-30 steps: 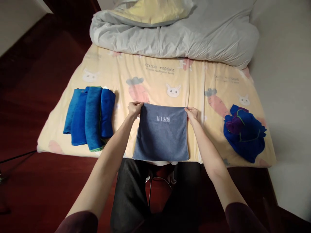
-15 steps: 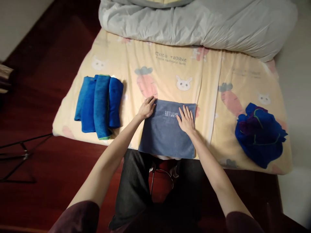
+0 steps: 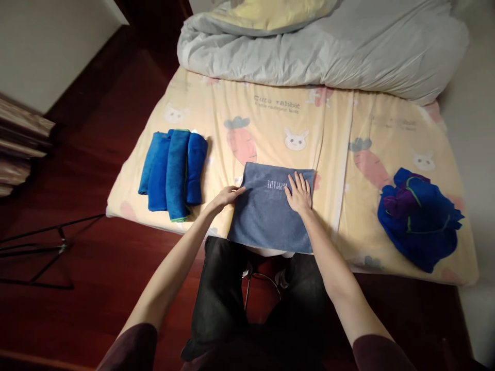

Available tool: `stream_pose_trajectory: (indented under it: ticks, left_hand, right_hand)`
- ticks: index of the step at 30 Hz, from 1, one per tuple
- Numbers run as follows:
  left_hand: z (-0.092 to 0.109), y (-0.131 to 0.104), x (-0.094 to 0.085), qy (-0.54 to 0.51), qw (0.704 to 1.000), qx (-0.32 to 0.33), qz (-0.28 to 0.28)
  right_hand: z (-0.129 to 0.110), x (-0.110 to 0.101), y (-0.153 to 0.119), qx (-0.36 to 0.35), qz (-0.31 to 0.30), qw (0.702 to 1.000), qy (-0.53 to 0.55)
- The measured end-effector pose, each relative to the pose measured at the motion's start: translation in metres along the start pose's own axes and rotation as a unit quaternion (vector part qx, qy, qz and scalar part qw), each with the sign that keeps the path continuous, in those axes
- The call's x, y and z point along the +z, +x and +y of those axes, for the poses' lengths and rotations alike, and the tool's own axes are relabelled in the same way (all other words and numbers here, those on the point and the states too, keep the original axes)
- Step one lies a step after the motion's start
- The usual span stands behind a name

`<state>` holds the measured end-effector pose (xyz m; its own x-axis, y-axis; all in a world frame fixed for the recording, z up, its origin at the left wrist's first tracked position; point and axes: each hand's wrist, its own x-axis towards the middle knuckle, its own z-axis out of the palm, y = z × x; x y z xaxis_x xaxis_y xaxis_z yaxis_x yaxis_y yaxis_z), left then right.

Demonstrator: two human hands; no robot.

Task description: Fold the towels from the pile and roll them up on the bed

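A grey-blue towel lies flat at the bed's near edge, its white "HAPPY LIFE" lettering upside down to me. My right hand rests open on its upper right part, palm down with the fingers stretched. At the towel's left edge, my left hand is closed, the edge pinched between thumb and fingers. Several rolled or folded blue towels lie side by side to the left. To the right is a crumpled heap of blue and purple cloths with green edging.
The bed has a yellow sheet with rabbits and carrots. A grey quilt is bunched along the far side. A black metal stand is at the lower left, and curtain-like folds hang at the far left.
My left hand has slid from the towel's upper left corner down to its left edge, and now pinches it. My right hand stays flat on the towel. The view has shifted slightly.
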<state>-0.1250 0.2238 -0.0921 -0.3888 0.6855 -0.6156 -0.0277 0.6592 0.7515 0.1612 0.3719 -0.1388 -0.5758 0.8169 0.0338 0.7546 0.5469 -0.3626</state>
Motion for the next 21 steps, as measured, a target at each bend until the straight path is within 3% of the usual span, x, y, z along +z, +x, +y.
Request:
stream_pose_trajectory:
  ticks: [2,4,8,11,14,16,18,21]
  left_hand:
    - [0.010,0.010,0.008,-0.049,0.997,-0.018,-0.053]
    - [0.020,0.023,0.017,-0.093,0.994,-0.014,-0.055]
    - [0.028,0.050,0.031,-0.108,0.992,0.032,0.049]
    - [0.028,0.061,0.036,0.009,0.984,0.091,0.152]
    - [0.026,0.057,0.044,0.148,0.944,0.179,0.233]
    - [0.025,0.047,0.054,0.215,0.913,0.237,0.255]
    - [0.024,0.035,0.066,0.280,0.879,0.305,0.237]
    - [0.021,0.028,0.080,0.352,0.830,0.416,0.119]
  right_hand:
    - [0.000,0.000,0.000,0.000,0.002,1.000,0.003]
    - [0.000,0.000,0.000,0.001,0.003,1.000,0.002]
    - [0.000,0.001,0.000,0.000,0.011,1.000,-0.005]
    - [0.001,0.001,-0.001,-0.003,0.017,1.000,-0.011]
    - [-0.001,0.000,-0.001,-0.007,0.018,1.000,-0.015]
    - [-0.002,0.000,-0.001,0.009,0.028,0.999,-0.013]
    - [-0.003,0.000,0.000,0.054,0.052,0.997,-0.008]
    - [-0.003,0.003,0.002,0.108,0.078,0.991,-0.007]
